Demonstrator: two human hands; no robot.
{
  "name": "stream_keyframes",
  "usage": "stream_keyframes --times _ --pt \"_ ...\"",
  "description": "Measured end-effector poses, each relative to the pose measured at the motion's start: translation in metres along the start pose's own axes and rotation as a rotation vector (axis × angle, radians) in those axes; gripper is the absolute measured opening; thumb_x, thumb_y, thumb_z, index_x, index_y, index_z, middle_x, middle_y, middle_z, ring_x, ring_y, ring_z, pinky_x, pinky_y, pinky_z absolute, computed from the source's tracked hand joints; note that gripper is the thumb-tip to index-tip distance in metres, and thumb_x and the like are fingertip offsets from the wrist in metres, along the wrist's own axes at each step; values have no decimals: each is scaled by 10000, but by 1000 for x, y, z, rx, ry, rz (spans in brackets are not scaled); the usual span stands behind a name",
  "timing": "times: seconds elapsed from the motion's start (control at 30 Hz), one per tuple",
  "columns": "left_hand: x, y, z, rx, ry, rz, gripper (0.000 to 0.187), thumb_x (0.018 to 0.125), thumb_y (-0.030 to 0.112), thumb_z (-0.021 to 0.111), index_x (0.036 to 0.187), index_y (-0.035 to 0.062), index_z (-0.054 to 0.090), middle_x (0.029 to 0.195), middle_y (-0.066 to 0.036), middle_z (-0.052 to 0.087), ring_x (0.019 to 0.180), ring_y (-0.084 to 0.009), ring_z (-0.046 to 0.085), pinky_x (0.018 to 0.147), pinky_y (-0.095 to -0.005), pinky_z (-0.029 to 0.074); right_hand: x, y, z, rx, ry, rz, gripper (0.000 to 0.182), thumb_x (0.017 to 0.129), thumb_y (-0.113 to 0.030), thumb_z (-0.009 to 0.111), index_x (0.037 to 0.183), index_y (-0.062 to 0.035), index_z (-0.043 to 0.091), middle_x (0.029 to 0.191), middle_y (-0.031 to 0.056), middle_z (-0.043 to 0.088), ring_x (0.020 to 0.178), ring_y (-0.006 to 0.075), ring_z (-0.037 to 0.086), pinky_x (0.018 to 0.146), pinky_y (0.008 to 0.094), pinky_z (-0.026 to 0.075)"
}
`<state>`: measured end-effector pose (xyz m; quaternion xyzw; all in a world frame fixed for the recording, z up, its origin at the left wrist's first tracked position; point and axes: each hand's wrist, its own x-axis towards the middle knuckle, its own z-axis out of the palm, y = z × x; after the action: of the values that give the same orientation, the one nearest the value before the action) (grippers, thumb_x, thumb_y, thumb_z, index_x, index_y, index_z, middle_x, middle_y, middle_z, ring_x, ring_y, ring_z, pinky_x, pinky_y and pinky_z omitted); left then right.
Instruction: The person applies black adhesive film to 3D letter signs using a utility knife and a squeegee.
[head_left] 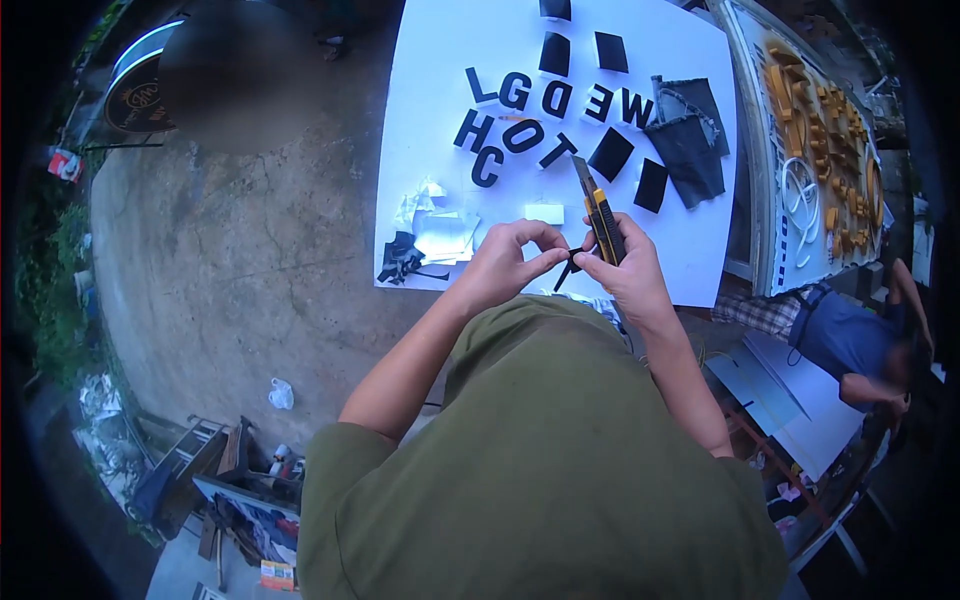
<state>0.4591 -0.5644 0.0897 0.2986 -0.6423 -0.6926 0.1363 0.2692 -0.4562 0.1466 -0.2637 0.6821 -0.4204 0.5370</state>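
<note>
My left hand (pixel 506 264) is closed, thumb and forefinger pinching a small black piece (pixel 565 274) near the table's front edge. My right hand (pixel 634 280) is wrapped round a yellow-and-black box cutter (pixel 603 222), its blade out and pointing away from me. The right thumb and fingertip also meet the black piece. Beyond my hands, several black cut-out letters lie on the white tabletop (pixel 430 150), among them an H (pixel 468 129), a T (pixel 557 151) and a C (pixel 487 167). A small white block (pixel 545 213) lies just ahead of my hands.
Black rectangles (pixel 611 154) and dark denim-like cloth (pixel 695 150) lie on the right of the table. White paper scraps (pixel 445 235) and black offcuts (pixel 400 260) are at its left. Beside it stands a board with yellow letter shapes (pixel 815 130). A person in blue (pixel 840 335) is at the right.
</note>
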Motion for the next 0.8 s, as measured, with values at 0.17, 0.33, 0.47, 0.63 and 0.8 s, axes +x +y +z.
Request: stream_keyframes --times 0.17,0.33,0.47,0.63,0.8 --pt "-47 -54 -38 124 368 -110 147 951 122 796 1016 -4 756 930 -107 770 860 -210 725 819 -379 550 3 4 31 -117 -109 -21 424 904 -119 865 1235 0 628 967 -11 632 765 45 555 673 238 478" --pt "-99 -154 -119 1033 842 3 106 887 152 794 953 130 714 958 -27 674 944 -243 645 924 -423 424 11 10 42 -120 -36 -13 334 956 -145 815 1192 6 634 895 -28 617 756 43 527 654 232 444" --pt "-116 -203 -125 1232 705 -28 137 867 176 794 969 143 709 1008 -15 675 1007 -228 633 945 -431 422 8 10 49 -145 -10 -2 270 991 -138 777 1173 5 638 851 -41 591 724 36 497 633 237 414" --pt "-116 -239 -95 1182 569 -96 118 886 222 784 980 160 748 1114 12 710 1068 -226 636 980 -441 420 1 14 53 -157 -7 -12 305 998 -127 761 1264 -26 650 888 -36 616 680 34 521 593 224 427" --pt "-119 -231 -89 1187 535 -100 172 907 267 777 1034 151 781 1143 0 708 1135 -241 611 1026 -450 398 -8 17 50 -55 78 -13 278 1002 -127 761 1220 1 647 839 -47 577 689 34 492 616 236 417"
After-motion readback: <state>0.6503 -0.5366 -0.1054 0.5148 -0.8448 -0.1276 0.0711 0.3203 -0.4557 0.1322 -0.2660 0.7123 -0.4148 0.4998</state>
